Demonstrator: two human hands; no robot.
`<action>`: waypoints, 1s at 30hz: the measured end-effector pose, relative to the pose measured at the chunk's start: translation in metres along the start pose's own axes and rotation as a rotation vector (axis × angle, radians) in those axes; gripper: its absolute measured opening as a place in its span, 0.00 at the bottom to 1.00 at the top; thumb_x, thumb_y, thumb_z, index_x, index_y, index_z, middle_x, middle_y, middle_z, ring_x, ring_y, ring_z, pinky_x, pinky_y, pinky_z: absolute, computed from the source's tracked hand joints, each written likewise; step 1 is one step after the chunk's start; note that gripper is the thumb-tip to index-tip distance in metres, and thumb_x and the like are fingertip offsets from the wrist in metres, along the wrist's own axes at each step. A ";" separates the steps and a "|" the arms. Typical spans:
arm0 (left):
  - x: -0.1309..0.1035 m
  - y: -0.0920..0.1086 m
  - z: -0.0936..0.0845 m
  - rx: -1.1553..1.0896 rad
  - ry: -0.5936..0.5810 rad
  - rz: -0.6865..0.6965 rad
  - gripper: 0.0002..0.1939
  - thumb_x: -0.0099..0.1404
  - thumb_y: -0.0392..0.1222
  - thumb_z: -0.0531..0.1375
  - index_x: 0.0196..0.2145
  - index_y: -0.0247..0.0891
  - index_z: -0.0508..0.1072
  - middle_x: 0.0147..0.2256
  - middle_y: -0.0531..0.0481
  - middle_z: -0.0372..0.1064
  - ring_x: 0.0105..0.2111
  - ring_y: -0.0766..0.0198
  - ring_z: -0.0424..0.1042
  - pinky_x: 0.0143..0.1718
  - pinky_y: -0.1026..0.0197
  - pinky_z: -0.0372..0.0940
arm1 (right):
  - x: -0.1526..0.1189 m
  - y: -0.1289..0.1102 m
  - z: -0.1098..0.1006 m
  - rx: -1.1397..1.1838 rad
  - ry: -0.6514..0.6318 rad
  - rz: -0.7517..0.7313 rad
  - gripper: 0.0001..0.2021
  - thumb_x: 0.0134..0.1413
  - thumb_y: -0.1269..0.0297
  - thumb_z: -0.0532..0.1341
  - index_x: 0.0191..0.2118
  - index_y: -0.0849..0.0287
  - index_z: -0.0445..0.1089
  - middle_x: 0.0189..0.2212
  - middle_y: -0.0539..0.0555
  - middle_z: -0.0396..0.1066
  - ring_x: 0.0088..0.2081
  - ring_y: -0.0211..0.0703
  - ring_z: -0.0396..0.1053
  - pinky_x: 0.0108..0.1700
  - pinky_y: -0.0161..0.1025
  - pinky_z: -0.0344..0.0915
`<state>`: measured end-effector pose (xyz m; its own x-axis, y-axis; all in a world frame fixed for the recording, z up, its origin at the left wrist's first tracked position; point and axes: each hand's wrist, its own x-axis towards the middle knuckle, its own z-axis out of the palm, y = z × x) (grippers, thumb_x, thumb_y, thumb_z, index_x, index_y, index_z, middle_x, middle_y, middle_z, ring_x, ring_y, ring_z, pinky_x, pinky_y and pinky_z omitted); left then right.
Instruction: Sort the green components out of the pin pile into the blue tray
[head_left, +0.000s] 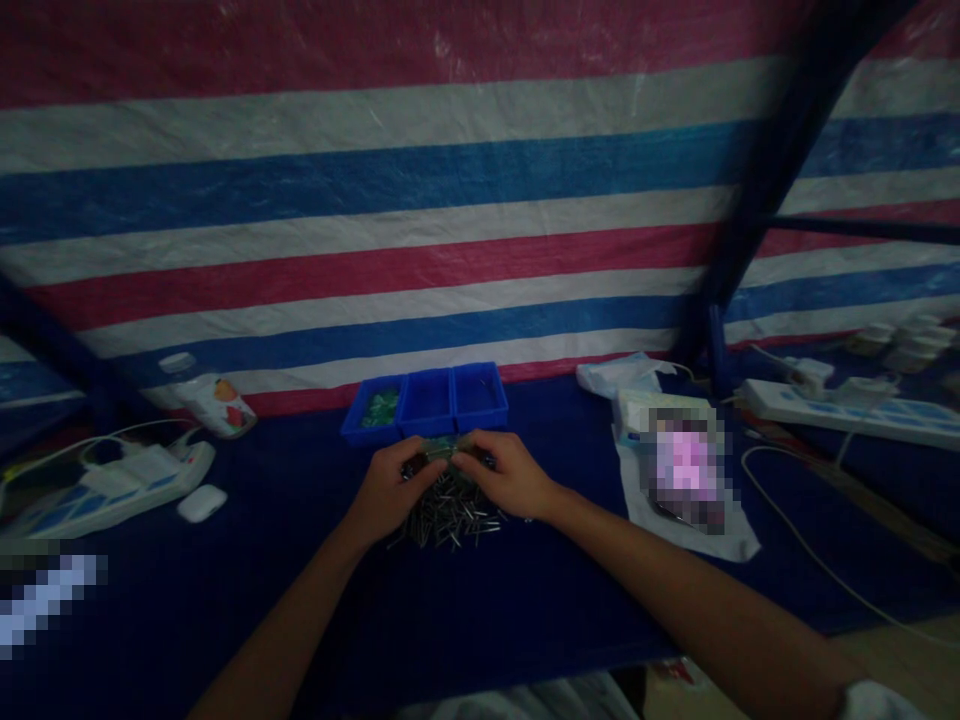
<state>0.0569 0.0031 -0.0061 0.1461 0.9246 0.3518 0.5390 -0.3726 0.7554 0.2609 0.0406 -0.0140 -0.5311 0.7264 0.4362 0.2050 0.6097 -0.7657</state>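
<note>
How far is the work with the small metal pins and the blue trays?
Done: green pieces lie in the leftmost blue tray. In hand: left hand and right hand hold a small green part. Left: a heap of metal pins remains; other trays look empty.

Pins [450, 520]: thin metal, dull glint. Bins [427, 402]: smooth blue plastic. Table cover [487, 620]: dark matt cloth. Backdrop tarp [375, 200]: woven plastic sheet, faint sheen, creased. Power strip [847, 412]: white glossy plastic.

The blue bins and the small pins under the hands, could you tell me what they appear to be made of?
The blue bins: likely moulded plastic, with uniform saturated colour and thin walls. The small pins: probably metal, thin grey rods with faint glints, though the dim light leaves it uncertain.
</note>
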 end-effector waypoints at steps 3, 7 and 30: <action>0.000 0.002 0.000 -0.038 0.011 -0.038 0.12 0.63 0.50 0.63 0.32 0.38 0.77 0.28 0.53 0.73 0.29 0.62 0.70 0.32 0.62 0.62 | -0.001 -0.001 0.000 -0.005 0.008 0.012 0.11 0.63 0.59 0.58 0.32 0.59 0.71 0.27 0.49 0.72 0.29 0.35 0.66 0.33 0.34 0.58; 0.001 0.004 -0.001 -0.074 0.006 -0.076 0.13 0.62 0.51 0.63 0.34 0.37 0.78 0.30 0.51 0.75 0.30 0.61 0.72 0.34 0.61 0.64 | -0.001 -0.002 0.000 -0.017 0.008 0.018 0.11 0.61 0.60 0.60 0.31 0.59 0.71 0.27 0.49 0.72 0.29 0.35 0.66 0.33 0.35 0.58; 0.000 0.005 0.000 0.037 0.003 0.040 0.10 0.66 0.47 0.60 0.35 0.39 0.77 0.29 0.53 0.73 0.29 0.63 0.70 0.32 0.62 0.63 | 0.000 -0.001 0.000 -0.013 0.023 -0.011 0.09 0.61 0.59 0.62 0.38 0.59 0.76 0.32 0.51 0.76 0.33 0.37 0.70 0.37 0.36 0.63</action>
<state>0.0591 0.0017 -0.0023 0.1659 0.9086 0.3833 0.5628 -0.4064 0.7198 0.2608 0.0404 -0.0133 -0.5145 0.7266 0.4553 0.2103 0.6217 -0.7545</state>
